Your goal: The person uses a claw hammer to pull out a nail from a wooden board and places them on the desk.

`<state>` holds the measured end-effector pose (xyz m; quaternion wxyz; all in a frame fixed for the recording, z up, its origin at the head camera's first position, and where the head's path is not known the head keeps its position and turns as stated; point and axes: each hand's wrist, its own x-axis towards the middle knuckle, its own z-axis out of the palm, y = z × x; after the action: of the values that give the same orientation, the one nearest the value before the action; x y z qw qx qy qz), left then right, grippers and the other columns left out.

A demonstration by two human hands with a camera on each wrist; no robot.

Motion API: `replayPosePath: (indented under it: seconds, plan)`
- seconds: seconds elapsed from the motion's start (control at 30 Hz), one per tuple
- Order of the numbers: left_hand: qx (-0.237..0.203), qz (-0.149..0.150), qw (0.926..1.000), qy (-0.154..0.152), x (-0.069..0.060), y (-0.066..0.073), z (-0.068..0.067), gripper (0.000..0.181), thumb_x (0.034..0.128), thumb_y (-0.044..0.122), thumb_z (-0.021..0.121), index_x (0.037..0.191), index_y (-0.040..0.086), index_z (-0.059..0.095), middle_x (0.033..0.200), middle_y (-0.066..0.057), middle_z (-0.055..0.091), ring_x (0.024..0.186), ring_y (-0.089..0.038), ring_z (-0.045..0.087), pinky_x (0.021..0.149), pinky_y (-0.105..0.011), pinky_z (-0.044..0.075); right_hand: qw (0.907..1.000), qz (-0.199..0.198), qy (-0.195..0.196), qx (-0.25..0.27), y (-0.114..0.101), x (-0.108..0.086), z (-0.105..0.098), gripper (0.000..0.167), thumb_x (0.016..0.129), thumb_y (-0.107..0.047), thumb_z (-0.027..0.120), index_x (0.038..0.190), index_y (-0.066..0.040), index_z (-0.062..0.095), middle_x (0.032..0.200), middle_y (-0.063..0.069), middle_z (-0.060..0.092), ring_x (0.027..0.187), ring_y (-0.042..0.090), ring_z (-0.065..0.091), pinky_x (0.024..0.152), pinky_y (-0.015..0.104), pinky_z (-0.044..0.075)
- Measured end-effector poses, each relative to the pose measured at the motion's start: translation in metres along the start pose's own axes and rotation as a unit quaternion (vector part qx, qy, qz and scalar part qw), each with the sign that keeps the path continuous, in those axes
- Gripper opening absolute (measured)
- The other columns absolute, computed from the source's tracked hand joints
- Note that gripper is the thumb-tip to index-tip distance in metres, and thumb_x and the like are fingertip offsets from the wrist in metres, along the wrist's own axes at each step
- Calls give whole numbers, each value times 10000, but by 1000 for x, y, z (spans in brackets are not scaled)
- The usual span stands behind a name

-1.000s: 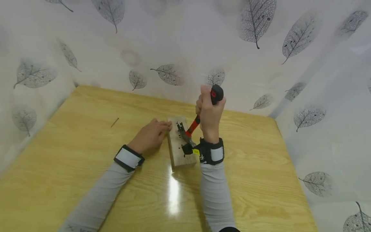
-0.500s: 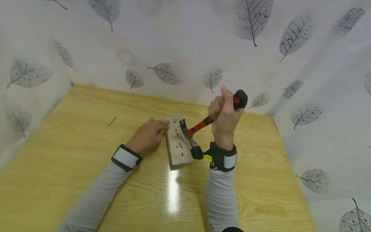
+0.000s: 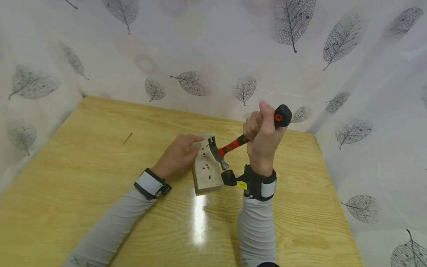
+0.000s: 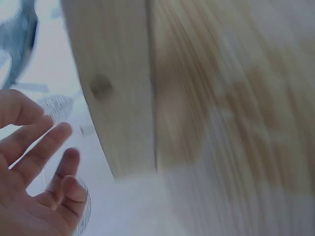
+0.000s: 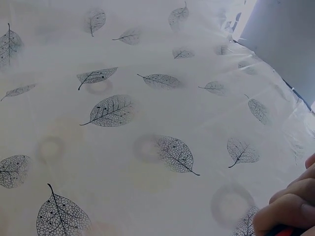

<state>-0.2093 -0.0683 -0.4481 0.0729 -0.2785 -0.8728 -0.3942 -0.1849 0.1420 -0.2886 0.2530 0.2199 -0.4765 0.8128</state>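
My right hand (image 3: 267, 139) grips the black-and-red handle of a claw hammer (image 3: 230, 146), thumb along it. The handle tilts up to the right. Its claw sits over the far right part of a pale wooden block (image 3: 207, 174), with a thin dark bit, perhaps a nail, beside the claw. Several dark holes or nail heads dot the block's top. At the block's left edge is my left hand (image 3: 178, 155), fingers loosely bent and holding nothing. In the left wrist view, those fingers (image 4: 49, 147) appear apart from the block (image 4: 118, 98). The right wrist view shows only some knuckles (image 5: 285, 211).
A loose nail (image 3: 127, 138) lies on the wood-grain table (image 3: 100, 167), left of the block. White leaf-patterned sheeting (image 3: 213, 48) rises behind the table and along both sides. A black wrist camera (image 3: 228, 178) hangs close to the hammer head.
The right hand has swung the hammer's handle over to the right, with the head staying near the block. The left hand has loosened from the block's edge and shifted slightly right.
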Motion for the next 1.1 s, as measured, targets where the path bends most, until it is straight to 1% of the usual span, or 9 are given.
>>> replayPosePath:
  seconds: [0.13, 0.33, 0.47, 0.7, 0.8, 0.9, 0.97, 1.03, 1.1]
  plan:
    - [-266, 385, 9987, 193, 1, 12, 5, 330, 946, 95, 699, 1271, 43, 675, 1203, -132, 701, 996, -273, 586, 846, -401, 518, 10000, 79, 20, 52, -3, -2, 2, 474, 979, -69, 505, 597, -131, 231, 472, -66, 211, 352, 71, 148, 337, 247, 78]
    - [-114, 228, 9982, 546, -3, 15, 3, 175, 896, 93, 762, 1069, 70, 755, 957, -120, 689, 880, -283, 624, 729, -406, 542, 9997, 234, -78, 81, -6, -3, 7, 470, 975, -63, 492, 594, -122, 221, 476, -64, 208, 361, 73, 150, 337, 245, 77]
    - [-123, 180, 9978, 628, -2, 15, 2, 138, 899, 99, 759, 1036, 77, 765, 940, -111, 692, 879, -285, 641, 728, -420, 541, 9993, 320, -166, 59, -5, -4, 7, 466, 977, -62, 482, 588, -121, 232, 474, -62, 215, 358, 76, 152, 336, 244, 79]
    - [-379, 315, 9867, 1548, 4, 12, -3, 137, 921, 101, 741, 1051, 88, 783, 964, -57, 771, 845, -225, 645, 734, -466, 543, 9979, 513, -392, -60, -2, -5, 9, 481, 987, -71, 493, 570, -124, 258, 470, -55, 222, 352, 81, 148, 330, 254, 83]
    - [-337, 266, 9854, 1647, 5, 10, -7, 140, 925, 108, 733, 1053, 92, 786, 990, -55, 774, 870, -238, 648, 763, -463, 533, 9975, 546, -436, -45, -2, -5, 9, 484, 990, -75, 491, 568, -122, 257, 469, -56, 221, 350, 82, 149, 328, 256, 84]
    - [-129, -110, 9888, 1480, 5, 2, -13, 142, 937, 153, 727, 1059, 109, 786, 1012, -50, 768, 897, -245, 657, 775, -434, 535, 9975, 538, -459, -47, -3, -6, 9, 482, 990, -76, 489, 570, -122, 256, 467, -58, 222, 348, 80, 149, 327, 254, 85]
    - [66, -589, 9896, 1311, 3, -6, -20, 155, 947, 185, 717, 1070, 118, 783, 1009, -50, 766, 891, -244, 662, 755, -415, 537, 9976, 518, -451, -54, -3, -6, 10, 481, 989, -76, 494, 572, -123, 259, 466, -60, 222, 346, 78, 149, 323, 252, 87]
    - [337, -1153, 9860, 1160, 0, -17, -31, 177, 952, 212, 709, 1088, 122, 779, 993, -55, 766, 863, -234, 668, 704, -375, 530, 9977, 504, -440, -64, -4, -7, 11, 478, 987, -78, 500, 573, -124, 265, 465, -61, 226, 346, 77, 152, 321, 251, 89]
    - [581, -1688, 9782, 1065, -5, -30, -46, 199, 954, 221, 700, 1105, 113, 774, 975, -81, 766, 844, -255, 681, 647, -349, 513, 9978, 496, -427, -71, -4, -7, 12, 474, 983, -79, 505, 573, -126, 270, 464, -61, 230, 345, 78, 157, 320, 252, 91]
